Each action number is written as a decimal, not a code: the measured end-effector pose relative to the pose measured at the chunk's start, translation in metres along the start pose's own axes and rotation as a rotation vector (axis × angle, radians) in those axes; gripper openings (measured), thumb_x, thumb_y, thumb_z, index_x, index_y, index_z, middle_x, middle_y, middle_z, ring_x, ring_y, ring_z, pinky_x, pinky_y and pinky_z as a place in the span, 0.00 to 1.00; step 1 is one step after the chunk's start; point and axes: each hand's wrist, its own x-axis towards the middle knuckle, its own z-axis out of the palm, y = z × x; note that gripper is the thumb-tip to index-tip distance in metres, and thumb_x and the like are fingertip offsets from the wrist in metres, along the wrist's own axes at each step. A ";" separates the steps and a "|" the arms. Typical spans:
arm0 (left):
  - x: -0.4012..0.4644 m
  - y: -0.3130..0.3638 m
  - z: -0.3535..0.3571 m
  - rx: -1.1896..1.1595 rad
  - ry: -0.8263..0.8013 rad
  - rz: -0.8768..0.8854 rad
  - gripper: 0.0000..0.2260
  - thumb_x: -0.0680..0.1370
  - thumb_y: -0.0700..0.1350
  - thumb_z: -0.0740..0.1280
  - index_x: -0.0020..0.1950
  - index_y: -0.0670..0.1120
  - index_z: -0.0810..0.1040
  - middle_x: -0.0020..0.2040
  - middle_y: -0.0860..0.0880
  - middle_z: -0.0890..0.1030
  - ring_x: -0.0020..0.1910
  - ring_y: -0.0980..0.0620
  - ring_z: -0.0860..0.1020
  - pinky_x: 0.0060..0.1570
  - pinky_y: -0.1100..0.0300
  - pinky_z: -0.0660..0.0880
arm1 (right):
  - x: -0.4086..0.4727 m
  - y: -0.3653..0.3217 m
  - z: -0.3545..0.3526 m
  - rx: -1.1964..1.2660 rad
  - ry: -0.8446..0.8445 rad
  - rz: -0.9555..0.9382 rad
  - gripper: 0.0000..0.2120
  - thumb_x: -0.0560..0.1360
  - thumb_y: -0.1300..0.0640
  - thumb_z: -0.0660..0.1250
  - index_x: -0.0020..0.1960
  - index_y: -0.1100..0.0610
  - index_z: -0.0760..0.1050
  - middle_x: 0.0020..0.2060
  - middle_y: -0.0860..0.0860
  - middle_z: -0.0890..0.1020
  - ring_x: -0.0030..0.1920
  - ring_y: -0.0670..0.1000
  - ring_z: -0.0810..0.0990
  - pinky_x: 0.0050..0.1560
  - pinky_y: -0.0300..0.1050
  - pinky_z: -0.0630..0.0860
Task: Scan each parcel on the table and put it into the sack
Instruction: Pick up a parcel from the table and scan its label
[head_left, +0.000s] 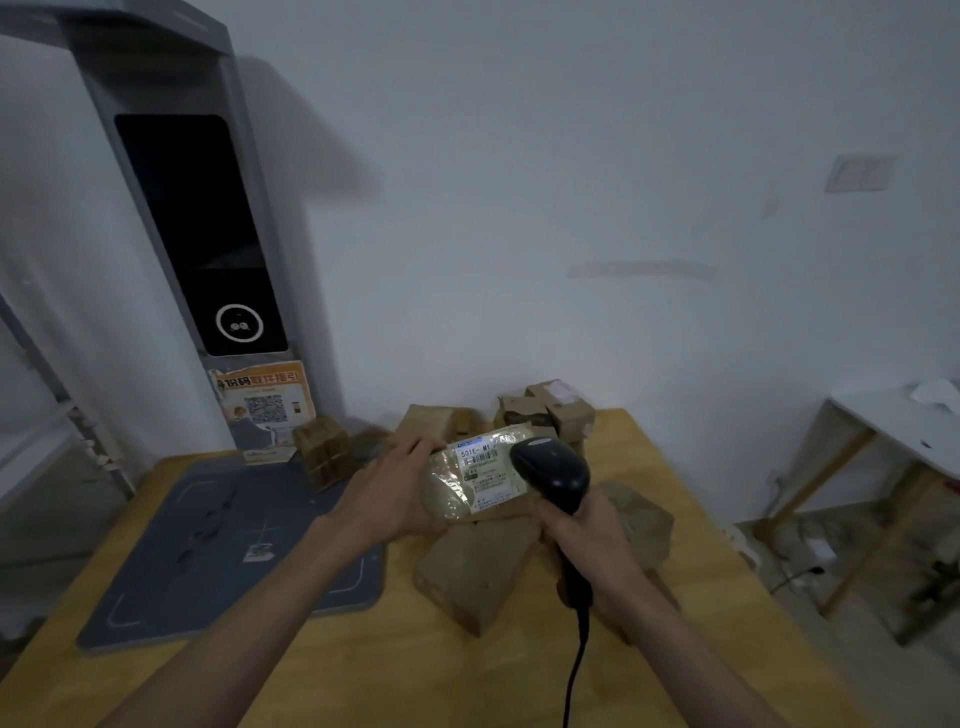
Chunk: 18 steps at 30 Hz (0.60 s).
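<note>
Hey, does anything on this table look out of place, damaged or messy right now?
Mostly the poster at the foot of the grey kiosk: its edges look torn and peeling. The brown parcels lie in a loose, tilted heap on the table rather than stacked. Nothing looks spilled.

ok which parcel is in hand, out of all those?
The tape-wrapped parcel with the white label, gripped by the left hand; the other parcels are plain brown boxes on the table.
</note>
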 end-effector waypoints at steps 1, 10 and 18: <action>0.000 0.003 0.004 -0.026 -0.019 0.023 0.44 0.60 0.60 0.79 0.72 0.58 0.63 0.67 0.60 0.67 0.60 0.55 0.73 0.51 0.56 0.75 | -0.001 0.002 -0.006 0.005 0.045 -0.004 0.08 0.77 0.60 0.71 0.54 0.50 0.79 0.38 0.47 0.83 0.39 0.48 0.84 0.37 0.44 0.81; -0.008 0.043 0.049 -0.302 -0.156 0.205 0.44 0.59 0.56 0.81 0.71 0.60 0.66 0.58 0.58 0.61 0.57 0.60 0.69 0.58 0.60 0.73 | -0.049 0.039 -0.048 0.120 0.236 0.195 0.17 0.70 0.45 0.75 0.57 0.47 0.80 0.44 0.46 0.85 0.50 0.50 0.82 0.48 0.46 0.79; -0.048 0.104 0.118 -0.466 -0.325 0.285 0.43 0.56 0.59 0.79 0.66 0.58 0.64 0.60 0.58 0.65 0.57 0.57 0.73 0.53 0.58 0.76 | -0.155 0.096 -0.076 0.211 0.516 0.397 0.08 0.77 0.63 0.69 0.51 0.52 0.78 0.51 0.60 0.83 0.53 0.60 0.82 0.59 0.58 0.81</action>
